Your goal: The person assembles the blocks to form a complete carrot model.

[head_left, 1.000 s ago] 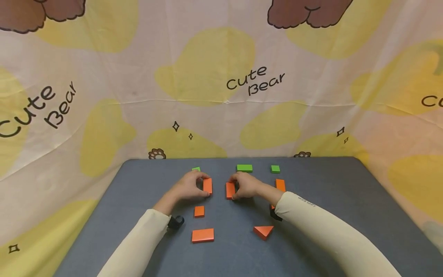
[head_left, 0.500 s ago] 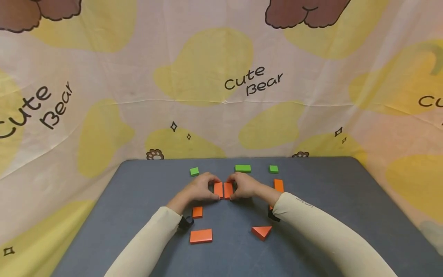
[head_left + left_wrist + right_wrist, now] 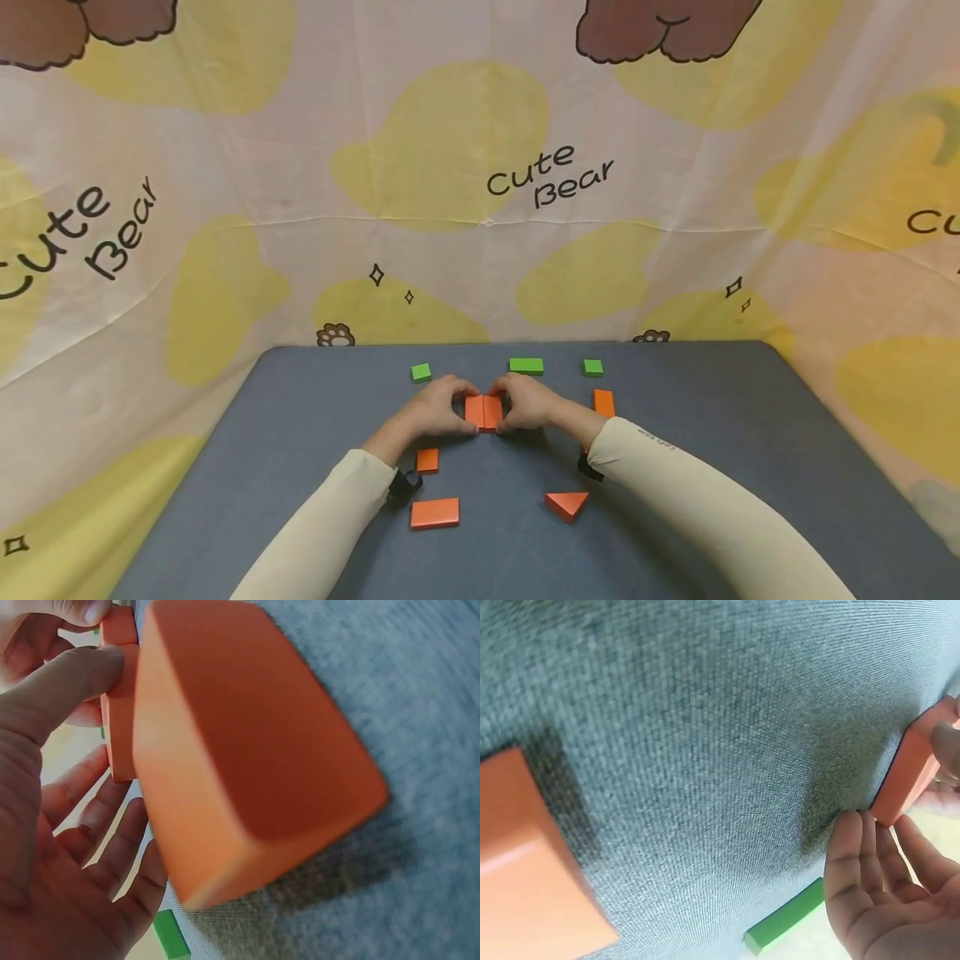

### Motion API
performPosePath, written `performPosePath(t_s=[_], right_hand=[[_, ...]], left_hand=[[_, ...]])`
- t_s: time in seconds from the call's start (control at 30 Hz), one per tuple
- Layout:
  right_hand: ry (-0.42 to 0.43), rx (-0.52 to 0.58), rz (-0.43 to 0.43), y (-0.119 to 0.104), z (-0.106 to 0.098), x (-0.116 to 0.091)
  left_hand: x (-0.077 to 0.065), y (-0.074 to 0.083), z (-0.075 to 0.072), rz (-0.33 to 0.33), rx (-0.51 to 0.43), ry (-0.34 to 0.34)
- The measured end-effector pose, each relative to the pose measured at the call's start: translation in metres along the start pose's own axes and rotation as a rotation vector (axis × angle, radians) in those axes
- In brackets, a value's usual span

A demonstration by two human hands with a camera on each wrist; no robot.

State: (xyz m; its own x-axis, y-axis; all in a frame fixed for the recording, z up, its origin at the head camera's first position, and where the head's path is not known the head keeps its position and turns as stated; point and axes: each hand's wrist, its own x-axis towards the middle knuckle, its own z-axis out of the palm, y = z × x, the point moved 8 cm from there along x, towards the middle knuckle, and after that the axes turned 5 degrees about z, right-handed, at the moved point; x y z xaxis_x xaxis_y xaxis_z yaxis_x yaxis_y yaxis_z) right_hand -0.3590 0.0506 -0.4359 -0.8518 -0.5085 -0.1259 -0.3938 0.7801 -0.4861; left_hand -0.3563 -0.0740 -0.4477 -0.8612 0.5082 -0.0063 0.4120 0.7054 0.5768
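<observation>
Two orange rectangular blocks lie side by side on the grey table, their long edges meeting. My left hand (image 3: pixel 441 406) grips the left orange block (image 3: pixel 474 412) between thumb and fingers, along its outer side. From the other side, my right hand (image 3: pixel 529 402) pinches the right orange block (image 3: pixel 492 412) by its ends. In the left wrist view, the left thumb lies on the end of the joined pair while the other fingers (image 3: pixel 112 847) reach round the far end. The right wrist view shows the right fingers (image 3: pixel 844 855) at the block's far end.
An orange square block (image 3: pixel 427 460), a larger orange block (image 3: pixel 435 513) and an orange triangle (image 3: pixel 567 505) lie nearer. Three green blocks, one long (image 3: pixel 527 366), line the back. Beside the right forearm stands another orange block (image 3: pixel 603 402). A printed curtain (image 3: pixel 420 167) hangs behind the table.
My left hand has moved right with its block, and the right hand has shifted slightly left. The gap between the two orange blocks has closed.
</observation>
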Motion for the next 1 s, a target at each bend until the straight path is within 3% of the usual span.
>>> performPosePath(t_s=[0.2,0.37,0.53,0.77,1.0], right_hand=[[-0.002,0.053,0.022,0.006,-0.008,-0.009],[0.006,0.116,0.076,0.021,-0.026,-0.023],[0.014,0.15,0.073,0.034,-0.046,-0.04],[0.045,0.084,0.09,0.06,-0.064,-0.065],[0.092,-0.074,0.131,0.096,-0.07,-0.089]], left_hand=[[-0.002,0.0,0.001,-0.004,-0.023,0.005],[-0.005,-0.002,-0.001,-0.017,-0.048,0.018],[-0.009,-0.009,-0.003,-0.024,-0.042,0.03],[-0.011,-0.011,-0.005,-0.036,-0.036,0.031],[-0.008,-0.009,-0.002,-0.043,-0.031,0.014]])
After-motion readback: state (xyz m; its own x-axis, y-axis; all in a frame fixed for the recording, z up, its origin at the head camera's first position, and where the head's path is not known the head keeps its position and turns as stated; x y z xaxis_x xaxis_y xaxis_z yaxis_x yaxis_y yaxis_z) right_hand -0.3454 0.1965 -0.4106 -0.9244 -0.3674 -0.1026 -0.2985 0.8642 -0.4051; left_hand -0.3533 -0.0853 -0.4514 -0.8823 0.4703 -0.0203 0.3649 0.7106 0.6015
